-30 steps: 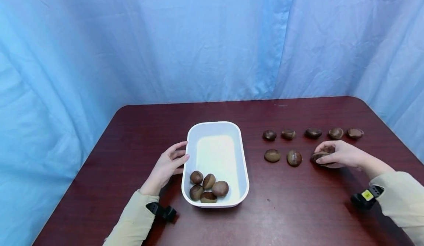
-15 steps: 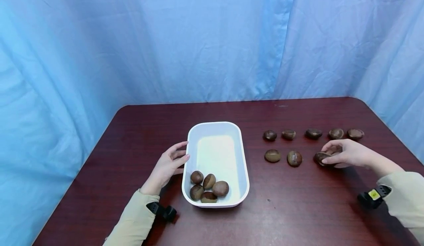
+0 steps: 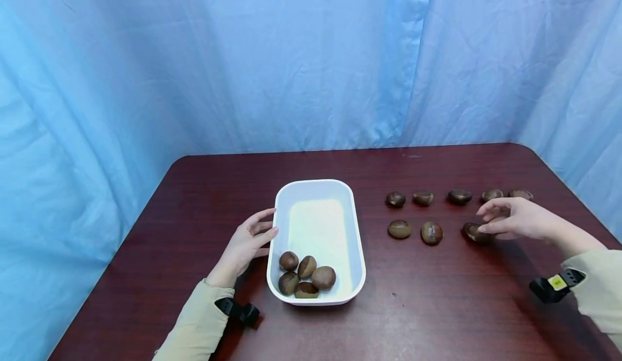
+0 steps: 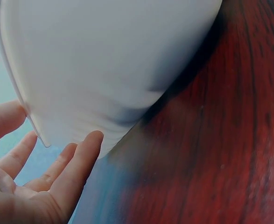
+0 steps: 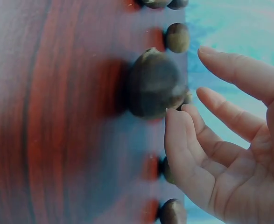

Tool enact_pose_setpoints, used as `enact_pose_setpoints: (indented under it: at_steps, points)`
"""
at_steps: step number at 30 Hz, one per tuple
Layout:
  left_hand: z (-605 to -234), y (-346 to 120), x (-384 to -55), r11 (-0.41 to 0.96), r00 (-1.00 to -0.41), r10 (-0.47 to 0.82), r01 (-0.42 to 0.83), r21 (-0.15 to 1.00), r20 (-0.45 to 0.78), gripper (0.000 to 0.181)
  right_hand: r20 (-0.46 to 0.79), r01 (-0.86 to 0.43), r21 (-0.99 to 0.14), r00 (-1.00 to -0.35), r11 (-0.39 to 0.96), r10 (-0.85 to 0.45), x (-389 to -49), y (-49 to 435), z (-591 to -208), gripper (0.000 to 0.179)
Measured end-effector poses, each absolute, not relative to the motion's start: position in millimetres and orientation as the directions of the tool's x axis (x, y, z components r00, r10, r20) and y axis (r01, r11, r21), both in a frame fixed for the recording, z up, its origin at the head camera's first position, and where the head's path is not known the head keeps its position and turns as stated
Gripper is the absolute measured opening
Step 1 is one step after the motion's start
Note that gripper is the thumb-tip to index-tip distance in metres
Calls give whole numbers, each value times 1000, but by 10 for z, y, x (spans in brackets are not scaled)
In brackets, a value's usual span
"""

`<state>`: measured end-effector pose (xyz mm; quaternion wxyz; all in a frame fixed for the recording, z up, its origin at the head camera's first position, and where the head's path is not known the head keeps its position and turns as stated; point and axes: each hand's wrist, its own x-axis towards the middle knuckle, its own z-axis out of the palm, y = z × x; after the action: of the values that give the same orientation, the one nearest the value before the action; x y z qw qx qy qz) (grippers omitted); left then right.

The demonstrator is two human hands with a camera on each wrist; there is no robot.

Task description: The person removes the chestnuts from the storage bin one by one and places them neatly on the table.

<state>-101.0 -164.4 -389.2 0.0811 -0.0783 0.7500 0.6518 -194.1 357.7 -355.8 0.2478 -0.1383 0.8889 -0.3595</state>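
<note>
Fingers extended, my left hand (image 3: 247,243) touches the left side of a white rectangular tub (image 3: 359,242). In the left wrist view its fingertips meet the tub's rim and outer wall (image 4: 108,60). Several brown chestnuts (image 3: 323,278) lie together at the tub's near end. My right hand (image 3: 526,220) hovers with loosely bent fingers beside a chestnut (image 3: 472,232) on the table. In the right wrist view a gap shows between most of the fingers and that dark chestnut (image 5: 153,86), with the thumb tip right at its edge.
Two chestnuts, one striped (image 3: 399,229) and one shiny (image 3: 432,233), sit left of the right hand's chestnut. Behind them runs a back row of several chestnuts (image 3: 459,197). The dark red table (image 3: 218,188) ends at a blue curtain (image 3: 311,64).
My right hand has let go of the chestnut and moved right and slightly back, its fingers loosening. That chestnut has shifted a little to the right. The left hand and tub stay put.
</note>
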Motion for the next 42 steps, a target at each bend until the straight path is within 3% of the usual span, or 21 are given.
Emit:
enact_pose_setpoints:
  at_steps: [11,31,42]
  points:
    - [-3896,-1646,-1001,139,-976,-11,-215,967,-215,49,-311,-115,-711,-833,693,-457,-1874,3346,-3490,43]
    - [-3894,-1641,-1006,146,-978,-14,-208,967,-208,49,-180,-219,-789,-811,574,-557,-1769,2326,-3493,30]
    - [-3909,-1639,-1020,146,-978,-13,-206,968,-207,49,-87,-335,-820,-729,465,-679,-1774,1569,-3337,26]
